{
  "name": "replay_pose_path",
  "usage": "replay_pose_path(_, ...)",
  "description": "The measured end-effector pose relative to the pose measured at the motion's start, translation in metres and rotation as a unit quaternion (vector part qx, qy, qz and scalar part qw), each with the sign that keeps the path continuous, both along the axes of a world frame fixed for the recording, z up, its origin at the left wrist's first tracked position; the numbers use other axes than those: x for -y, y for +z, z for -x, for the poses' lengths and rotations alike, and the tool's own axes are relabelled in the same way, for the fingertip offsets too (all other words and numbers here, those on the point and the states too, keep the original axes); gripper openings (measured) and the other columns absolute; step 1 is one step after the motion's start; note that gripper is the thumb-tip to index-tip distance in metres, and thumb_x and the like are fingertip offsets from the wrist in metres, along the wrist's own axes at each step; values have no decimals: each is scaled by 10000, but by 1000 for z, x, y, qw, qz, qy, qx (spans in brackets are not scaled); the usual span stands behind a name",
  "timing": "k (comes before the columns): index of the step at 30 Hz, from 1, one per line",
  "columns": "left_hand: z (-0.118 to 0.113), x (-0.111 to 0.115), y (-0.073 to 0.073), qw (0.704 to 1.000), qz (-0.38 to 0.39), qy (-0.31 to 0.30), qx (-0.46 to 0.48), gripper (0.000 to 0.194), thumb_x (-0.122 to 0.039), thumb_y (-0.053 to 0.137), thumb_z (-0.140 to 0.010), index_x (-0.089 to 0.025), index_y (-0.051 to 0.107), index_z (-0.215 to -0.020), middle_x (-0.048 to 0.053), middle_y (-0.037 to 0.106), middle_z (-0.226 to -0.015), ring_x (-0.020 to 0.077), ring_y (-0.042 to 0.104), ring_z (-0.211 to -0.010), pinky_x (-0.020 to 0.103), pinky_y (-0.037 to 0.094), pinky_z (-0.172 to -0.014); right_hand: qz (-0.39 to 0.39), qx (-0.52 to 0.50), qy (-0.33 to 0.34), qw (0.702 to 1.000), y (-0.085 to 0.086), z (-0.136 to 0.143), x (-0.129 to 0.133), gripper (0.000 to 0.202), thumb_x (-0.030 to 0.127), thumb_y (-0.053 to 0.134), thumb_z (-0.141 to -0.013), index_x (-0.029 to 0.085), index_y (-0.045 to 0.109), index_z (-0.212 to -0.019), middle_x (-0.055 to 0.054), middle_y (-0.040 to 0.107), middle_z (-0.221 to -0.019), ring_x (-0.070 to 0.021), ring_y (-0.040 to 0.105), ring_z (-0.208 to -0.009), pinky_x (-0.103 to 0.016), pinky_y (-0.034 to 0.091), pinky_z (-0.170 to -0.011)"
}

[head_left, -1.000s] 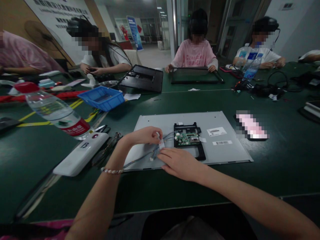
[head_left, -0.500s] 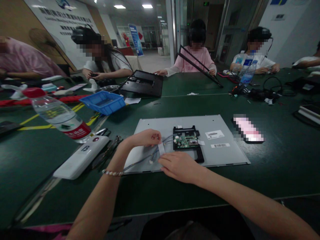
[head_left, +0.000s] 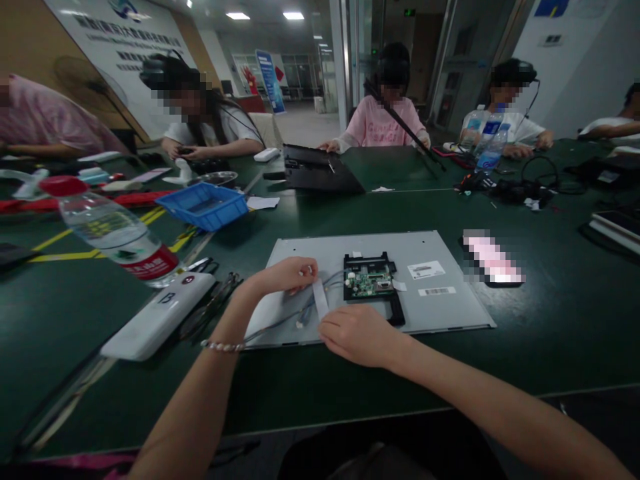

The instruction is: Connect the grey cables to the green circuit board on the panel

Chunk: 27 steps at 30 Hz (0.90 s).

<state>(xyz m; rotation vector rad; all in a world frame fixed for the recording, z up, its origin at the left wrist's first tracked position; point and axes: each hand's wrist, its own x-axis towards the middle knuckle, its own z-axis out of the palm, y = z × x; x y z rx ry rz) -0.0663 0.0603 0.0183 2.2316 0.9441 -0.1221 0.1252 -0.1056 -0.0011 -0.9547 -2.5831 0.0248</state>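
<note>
A grey metal panel lies flat on the green table in front of me. On it sits a small green circuit board in a black frame. Thin grey wires run from the board toward the panel's near left corner. A white strip of tape stretches between my two hands. My left hand pinches its upper end on the panel. My right hand grips its lower end at the panel's near edge.
Left of the panel lie a white case marked B, a water bottle on its side and a blue bin. A pink phone lies to the right. Other people work across the table with dark monitor parts.
The tape strip between my hands has grown longer as my right hand drew back toward me. Across the table, a person raised a black frame and shifted a dark panel.
</note>
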Motion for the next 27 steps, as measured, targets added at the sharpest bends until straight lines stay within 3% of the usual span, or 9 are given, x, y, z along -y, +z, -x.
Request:
replay_pose_path(5,0,-3,-1,998,-57,-2,-14,214,-394,531,-798,-190,534,-862,-20,561,-649,118,507,-518,219,352,-511,-6,6,19,1000,-2,-1,-2,241,197,411,-937,135,621,-835,-81,681,-842,-174,609,-795,-298,428,-697)
replay_pose_path(8,-4,0,5,995,-99,-17,20,229,-393,556,-781,-187,538,-882,-29,542,-647,122,502,-586,214,346,-547,3,-11,29,1000,-2,-2,-2,268,211,398,-947,133,636,-852,-94,689,-866,-176,616,-827,-308,446,-742)
replay_pose_path(12,-11,13,20,994,-61,-31,88,247,-410,536,-817,-176,527,-893,-35,489,-652,102,452,-592,207,345,-567,24,-75,27,996,10,-13,-5,280,236,385,-957,144,650,-961,-85,691,-990,-170,615,-918,-314,466,-811)
replay_pose_path(16,-13,17,27,990,-69,-10,119,306,-424,552,-816,-174,535,-990,-2,549,-823,89,452,-618,211,378,-609,72,-164,-103,978,20,-56,-22,254,238,439,-932,191,640,-1080,-62,674,-1095,-171,607,-993,-345,475,-862)
replay_pose_path(20,-10,9,20,988,-110,4,105,389,-427,555,-814,-183,534,-1117,43,575,-1073,95,481,-678,234,409,-684,171,-200,-272,926,15,-118,-44,240,233,538,-844,177,680,-1029,-78,694,-1021,-175,645,-834,-330,497,-781)
replay_pose_path(23,-9,6,13,991,-101,-8,88,447,-443,571,-799,-184,533,-1161,64,557,-1167,113,513,-734,247,413,-719,263,-204,-298,895,9,-149,-49,282,268,594,-786,163,679,-1034,-84,691,-1035,-174,652,-825,-312,500,-758)
replay_pose_path(27,-10,8,12,996,-67,-34,53,415,-409,576,-791,-176,564,-1135,62,599,-1082,121,528,-725,241,404,-701,343,-173,-260,886,7,-154,-47,314,268,651,-710,169,691,-1005,-68,705,-985,-164,653,-804,-288,502,-729)
